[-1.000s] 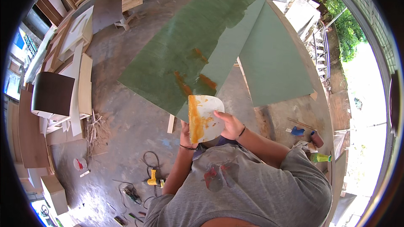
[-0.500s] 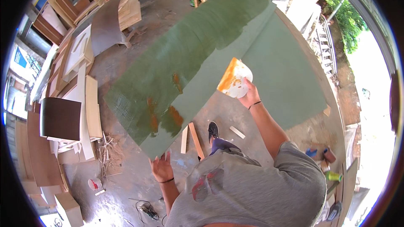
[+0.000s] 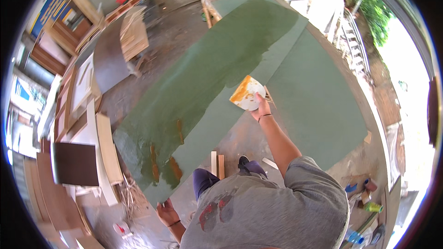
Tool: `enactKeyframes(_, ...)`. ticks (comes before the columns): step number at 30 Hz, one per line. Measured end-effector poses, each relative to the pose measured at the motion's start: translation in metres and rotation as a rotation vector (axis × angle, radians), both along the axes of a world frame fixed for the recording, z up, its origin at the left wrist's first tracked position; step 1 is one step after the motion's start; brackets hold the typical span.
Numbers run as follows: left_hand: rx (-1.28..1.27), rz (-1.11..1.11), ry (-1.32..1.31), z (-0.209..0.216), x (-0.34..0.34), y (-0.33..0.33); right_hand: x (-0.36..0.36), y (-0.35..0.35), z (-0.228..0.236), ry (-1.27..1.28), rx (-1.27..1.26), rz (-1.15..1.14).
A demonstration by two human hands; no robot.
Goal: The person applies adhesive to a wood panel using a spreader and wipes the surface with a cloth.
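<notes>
A long green sheet (image 3: 217, 115) lies slanting in front of me. Dark, wet-looking adhesive (image 3: 194, 69) covers much of its left side, with orange-brown streaks (image 3: 175, 168) near the close end. My right hand (image 3: 262, 109) is closed on a white flat spreader (image 3: 253, 99), its left edge coated orange-brown. The spreader is raised over the sheet's right edge; no contact with the surface shows. At the sheet's nearest corner, my left hand (image 3: 167, 213) has its fingers closed on the edge, partly hidden by it.
Another green sheet (image 3: 318, 106) lies to the right, partly beneath the first. Wood strips (image 3: 221, 166) lie on the floor by my feet. Panels and frames (image 3: 108, 147) stand along the left, under a dark brown board (image 3: 74, 163). Bottles (image 3: 373, 207) sit at lower right.
The view has shifted, and both my legs now show beside the sheet. My right hand has moved slightly left with the spreader. My left hand stays at the sheet's near corner.
</notes>
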State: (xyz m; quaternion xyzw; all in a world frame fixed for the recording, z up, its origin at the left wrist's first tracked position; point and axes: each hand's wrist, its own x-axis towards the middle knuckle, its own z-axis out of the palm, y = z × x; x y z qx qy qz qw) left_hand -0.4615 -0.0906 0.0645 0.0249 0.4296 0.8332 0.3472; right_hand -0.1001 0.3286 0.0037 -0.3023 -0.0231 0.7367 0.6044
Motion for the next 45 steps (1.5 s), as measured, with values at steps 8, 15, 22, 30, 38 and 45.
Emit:
enactKeyframes(8,0.005,-0.171,-0.075,-0.032,-0.094,0.065,-0.025,-0.002,-0.01,-0.024,0.005,-0.132)
enactKeyframes(15,0.031,-0.369,-0.104,-0.035,-0.212,0.138,-0.085,-0.022,0.0,-0.065,-0.128,-0.32)
enactKeyframes(22,0.026,-0.633,-0.016,-0.038,-0.319,0.238,-0.126,-0.031,0.002,-0.047,-0.191,-0.5)
enactKeyframes(30,0.111,-0.641,0.168,0.008,-0.333,0.405,-0.134,-0.015,-0.001,-0.017,-0.03,-0.645)
enactKeyframes(38,0.124,-0.72,0.221,0.018,-0.335,0.581,-0.085,0.072,-0.011,0.014,0.091,-0.922)
enactKeyframes(45,0.091,-0.821,0.162,-0.018,-0.345,0.727,-0.099,0.128,-0.028,0.009,-0.087,-1.121)
